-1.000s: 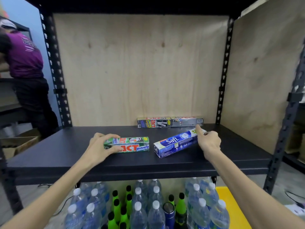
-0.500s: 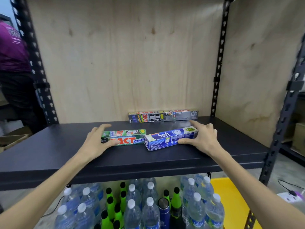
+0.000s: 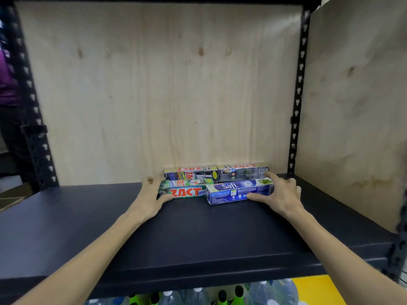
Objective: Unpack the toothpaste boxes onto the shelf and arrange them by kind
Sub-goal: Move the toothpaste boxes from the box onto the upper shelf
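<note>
Pale, knotty plywood backs a matte black metal shelf (image 3: 198, 234) framed by perforated black uprights. Two grey rectangular cardboard Zact boxes (image 3: 217, 173) lie end to end against the plywood. Just before them lie a green cardboard Zact box (image 3: 187, 190) and a glossy blue Safi box (image 3: 239, 190), touching. The left hand (image 3: 152, 197) grips the green box's end, fingers curled round it. The right hand (image 3: 279, 194) pinches the blue box between spread fingers and thumb. Plastic bottles (image 3: 198, 297) stand below.

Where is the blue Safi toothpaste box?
The blue Safi box lies on the black shelf, right of the green Zact box, in front of the back row, held by the right hand.
</note>
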`<state>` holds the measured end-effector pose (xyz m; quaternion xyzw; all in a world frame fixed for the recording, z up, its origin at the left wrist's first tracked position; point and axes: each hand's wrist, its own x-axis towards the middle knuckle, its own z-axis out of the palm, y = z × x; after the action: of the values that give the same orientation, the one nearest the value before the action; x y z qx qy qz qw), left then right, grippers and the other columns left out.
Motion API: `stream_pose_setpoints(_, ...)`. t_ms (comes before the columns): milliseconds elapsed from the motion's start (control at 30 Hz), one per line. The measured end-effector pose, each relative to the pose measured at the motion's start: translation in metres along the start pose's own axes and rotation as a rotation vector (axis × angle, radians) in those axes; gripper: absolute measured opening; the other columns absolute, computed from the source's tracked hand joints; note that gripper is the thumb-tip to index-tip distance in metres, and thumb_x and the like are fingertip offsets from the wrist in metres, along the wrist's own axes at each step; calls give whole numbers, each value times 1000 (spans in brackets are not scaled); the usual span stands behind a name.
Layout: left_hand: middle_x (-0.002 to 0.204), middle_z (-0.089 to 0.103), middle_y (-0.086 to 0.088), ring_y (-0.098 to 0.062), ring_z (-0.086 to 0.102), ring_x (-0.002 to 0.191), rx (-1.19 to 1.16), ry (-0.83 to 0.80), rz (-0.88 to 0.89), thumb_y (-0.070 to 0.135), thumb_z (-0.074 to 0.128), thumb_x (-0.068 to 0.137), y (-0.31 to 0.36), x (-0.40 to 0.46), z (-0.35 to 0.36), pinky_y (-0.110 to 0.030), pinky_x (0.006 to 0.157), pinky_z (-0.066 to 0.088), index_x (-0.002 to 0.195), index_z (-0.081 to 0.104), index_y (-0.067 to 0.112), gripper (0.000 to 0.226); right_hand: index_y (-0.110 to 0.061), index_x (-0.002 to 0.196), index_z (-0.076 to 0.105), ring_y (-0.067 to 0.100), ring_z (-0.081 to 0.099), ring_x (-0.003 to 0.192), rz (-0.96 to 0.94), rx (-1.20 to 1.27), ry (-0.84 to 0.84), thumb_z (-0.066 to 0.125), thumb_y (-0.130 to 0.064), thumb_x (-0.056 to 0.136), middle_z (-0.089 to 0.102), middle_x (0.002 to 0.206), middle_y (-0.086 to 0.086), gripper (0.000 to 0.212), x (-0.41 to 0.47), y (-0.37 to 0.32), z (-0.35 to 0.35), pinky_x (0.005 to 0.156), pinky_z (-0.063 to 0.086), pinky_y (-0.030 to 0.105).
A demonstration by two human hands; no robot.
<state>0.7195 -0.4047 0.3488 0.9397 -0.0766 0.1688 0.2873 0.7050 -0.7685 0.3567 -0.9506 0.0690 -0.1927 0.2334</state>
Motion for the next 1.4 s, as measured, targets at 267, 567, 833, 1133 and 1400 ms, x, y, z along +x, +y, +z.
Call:
stream_pose_setpoints(267, 137, 39, -10, -22, 50, 121, -48, 121, -114, 29, 78, 87, -10, 29, 8, -33, 109, 37, 146, 40, 9, 73, -29, 144, 51, 37, 40, 126, 33, -27, 63, 72, -77, 69, 62, 134, 14, 91, 48, 21, 13, 100, 34, 45)
stream_pose_setpoints(567, 148, 49, -5, -21, 49, 130, -113, 161, -35, 31, 91, 71, -10, 51, 15, -37, 108, 40, 150, 38, 17, 97, -42, 157, 27, 39, 36, 128, -46, -146, 52, 60, -82, 76, 54, 142, 19, 96, 79, 24, 25, 103, 32, 44)
stream_pose_setpoints(833, 141, 54, 5, -7, 52, 115, -238, 73, -28, 32, 86, 77, -10, 46, 14, -24, 95, 40, 149, 44, 25, 83, -48, 156, 22, 36, 36, 125, -68, -247, 10, 45, -85, 81, 48, 141, 19, 87, 80, 26, 28, 98, 31, 42)
stream_pose_setpoints(1133, 152, 30, -2, -21, 27, 141, -27, 94, 39, 43, 81, 81, 0, 23, 10, -42, 118, 28, 158, 25, 28, 96, -43, 157, 23, 35, 33, 123, -190, -304, 172, 45, -85, 81, 45, 140, 16, 90, 38, 13, 20, 100, 30, 43)
stream_pose_setpoints(1400, 152, 27, 0, -17, 22, 144, 21, 123, 204, 53, 67, 89, 33, -48, 2, -37, 119, 25, 158, 14, 21, 93, -43, 156, 30, 31, 37, 115, -357, -213, 193, 45, -81, 84, 50, 136, 10, 83, -44, -4, 3, 93, 31, 41)
